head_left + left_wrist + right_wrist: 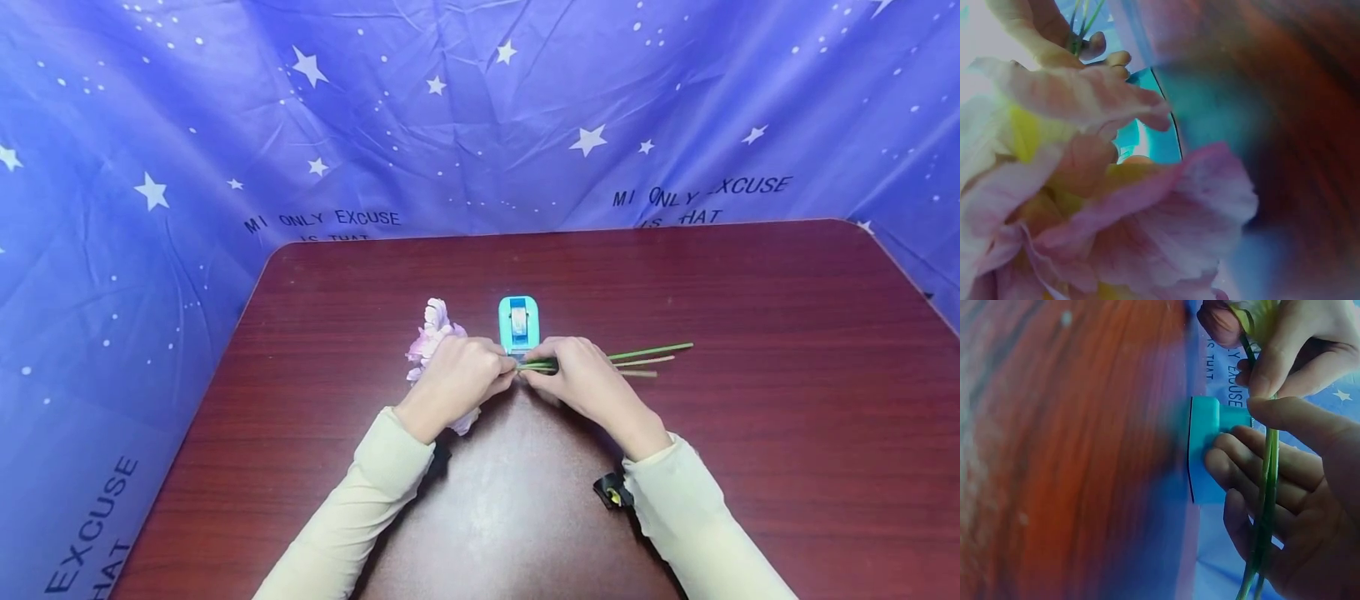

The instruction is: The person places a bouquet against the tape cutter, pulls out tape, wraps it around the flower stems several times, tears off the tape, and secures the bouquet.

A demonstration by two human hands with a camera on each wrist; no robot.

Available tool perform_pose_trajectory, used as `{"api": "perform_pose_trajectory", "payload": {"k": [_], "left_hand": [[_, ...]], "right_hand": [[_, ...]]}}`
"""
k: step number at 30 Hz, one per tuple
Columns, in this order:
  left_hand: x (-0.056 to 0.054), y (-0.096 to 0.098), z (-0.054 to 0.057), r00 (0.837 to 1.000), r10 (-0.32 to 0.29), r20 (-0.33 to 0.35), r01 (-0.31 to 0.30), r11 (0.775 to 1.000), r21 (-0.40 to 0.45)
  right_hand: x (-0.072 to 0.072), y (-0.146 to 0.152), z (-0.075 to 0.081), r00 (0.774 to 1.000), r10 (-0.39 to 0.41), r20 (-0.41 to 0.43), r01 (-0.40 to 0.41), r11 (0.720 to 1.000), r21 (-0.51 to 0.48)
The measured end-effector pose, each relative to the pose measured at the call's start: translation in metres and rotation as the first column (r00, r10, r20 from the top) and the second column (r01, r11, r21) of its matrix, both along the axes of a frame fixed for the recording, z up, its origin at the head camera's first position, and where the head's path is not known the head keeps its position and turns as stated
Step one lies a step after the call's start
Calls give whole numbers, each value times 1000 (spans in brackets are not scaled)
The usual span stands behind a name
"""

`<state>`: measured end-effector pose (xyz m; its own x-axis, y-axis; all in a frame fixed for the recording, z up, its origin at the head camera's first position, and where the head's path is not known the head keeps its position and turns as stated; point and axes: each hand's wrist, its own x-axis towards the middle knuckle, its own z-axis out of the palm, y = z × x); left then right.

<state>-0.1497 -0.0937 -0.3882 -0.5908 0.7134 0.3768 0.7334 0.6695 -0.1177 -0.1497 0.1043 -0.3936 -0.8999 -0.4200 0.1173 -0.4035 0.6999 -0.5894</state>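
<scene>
While L grip (459, 375) & R grip (587, 382) pinch closed on stems (1267, 494), teal disp. (534, 327) holds tape roll (519, 321).

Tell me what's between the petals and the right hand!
The left hand lies between the petals and the right hand, as the head view shows. It pinches the stems.

A curtained-off booth is being shown: a reddish-brown, wood-grain bench (787, 375) is being closed in on three sides by blue-purple drapes (480, 133), which are being marked by white stars (308, 67) and black lettering (367, 218); the wider room is being hidden.
</scene>
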Motion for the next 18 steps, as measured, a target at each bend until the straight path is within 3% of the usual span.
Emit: {"api": "perform_pose_trajectory", "payload": {"k": [11,18], "left_hand": [[6,-3,8,999,-38,26,38,999,13],[5,-2,7,998,-13,62,13,1000,-5]], "right_hand": [[4,-1,1,999,-9,32,9,1000,0],[2,2,5,996,36,87,-40,998,49]]}}
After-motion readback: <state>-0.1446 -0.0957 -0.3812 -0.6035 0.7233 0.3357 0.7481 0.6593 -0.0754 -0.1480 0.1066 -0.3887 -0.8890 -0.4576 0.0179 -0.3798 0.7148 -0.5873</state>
